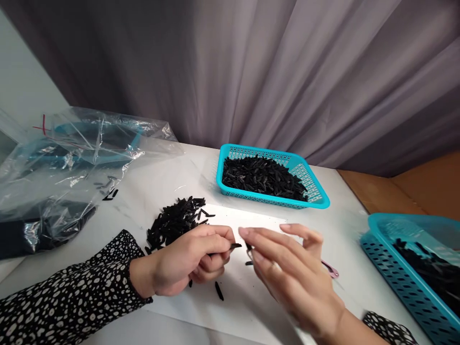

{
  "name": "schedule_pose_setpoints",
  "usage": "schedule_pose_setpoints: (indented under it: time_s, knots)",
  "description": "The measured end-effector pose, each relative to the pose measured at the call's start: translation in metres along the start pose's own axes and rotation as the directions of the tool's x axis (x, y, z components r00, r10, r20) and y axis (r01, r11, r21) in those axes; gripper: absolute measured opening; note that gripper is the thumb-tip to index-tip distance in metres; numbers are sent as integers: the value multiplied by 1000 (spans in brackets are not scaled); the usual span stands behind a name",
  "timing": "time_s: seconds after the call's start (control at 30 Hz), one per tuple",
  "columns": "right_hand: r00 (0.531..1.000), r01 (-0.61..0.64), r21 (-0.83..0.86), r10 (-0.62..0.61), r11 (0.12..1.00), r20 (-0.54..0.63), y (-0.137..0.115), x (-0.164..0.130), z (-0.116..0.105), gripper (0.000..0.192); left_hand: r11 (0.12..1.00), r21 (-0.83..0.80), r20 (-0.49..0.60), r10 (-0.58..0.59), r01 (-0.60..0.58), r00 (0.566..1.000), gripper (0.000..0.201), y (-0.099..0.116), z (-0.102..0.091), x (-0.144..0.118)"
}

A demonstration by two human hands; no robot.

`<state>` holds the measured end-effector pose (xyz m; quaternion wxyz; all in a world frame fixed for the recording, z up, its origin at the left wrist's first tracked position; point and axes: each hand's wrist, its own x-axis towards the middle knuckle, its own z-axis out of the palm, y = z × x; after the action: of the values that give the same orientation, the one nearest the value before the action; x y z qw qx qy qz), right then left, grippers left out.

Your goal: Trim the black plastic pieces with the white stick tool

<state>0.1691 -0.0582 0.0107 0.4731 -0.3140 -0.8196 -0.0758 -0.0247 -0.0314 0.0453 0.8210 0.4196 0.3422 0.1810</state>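
Observation:
My left hand [210,251] is closed, pinching a thin black strip [235,245] whose tip sticks out beyond the thumb and forefinger. Just right of it, my right hand [287,270] has its fingers bent together over a small dark tip [248,247], mostly hidden. A pink end of a slim object [331,270] shows behind the right hand; I cannot tell whether the hand holds it. Behind my left hand lies a heap of black strips [176,220] on a white sheet [251,297]. A loose black strip [219,291] rests below the hands.
A turquoise basket [273,200] full of black strips stands at the back. Another turquoise basket [398,268] with dark pieces is at the right, near brown cardboard [373,189]. Clear plastic bags [97,139] cover the left side. A grey curtain [230,72] hangs behind.

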Motion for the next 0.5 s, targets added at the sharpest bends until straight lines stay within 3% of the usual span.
schedule_pose_setpoints:
  time_s: [0.1, 0.17, 0.33, 0.5]
  knots:
    - [971, -225, 160, 236, 961, -49, 5, -4, 4, 22, 978, 149, -63, 158, -147, 985, 24, -4, -2, 1]
    - [955, -272, 276, 294, 922, -41, 6, -6, 5, 21, 942, 267, -90, 232, -201, 968, 26, -6, -5, 2]
    - [977, -205, 319, 211, 925, 15, 2, -4, 6, 21, 868, 448, -133, 300, -213, 945, 25, -5, -6, 0]
    - [984, -146, 324, 171, 935, -49, 0, -6, 14, 16, 830, 513, -128, 327, -220, 936, 23, -4, -4, -2]
